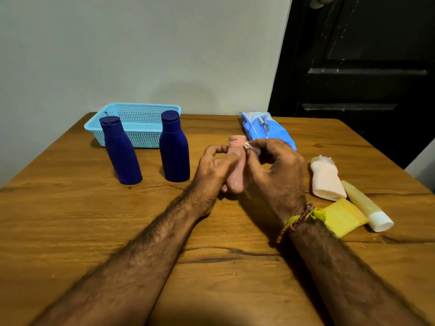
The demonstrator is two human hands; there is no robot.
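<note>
Pink plastic bottle, L hand fingers curled round it, R hand pinching crumpled white wipe

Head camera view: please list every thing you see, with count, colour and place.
table: one, brown wood, under everything
basket: one, light blue, far left
tall bottles: two, dark blue, upright before the basket
wipes pack: one, blue, far centre-right
squeeze bottle: one, pale pink, lying at right
tube: one, yellow with white cap, lying beside it
sachet: one, yellow, near the right wrist
door: one, black, behind at right
small bottle: one, pink, in the left grip
wipe: one, white, at the small bottle's cap
left grip: one, holds the small bottle
right grip: one, pinches the wipe
</note>
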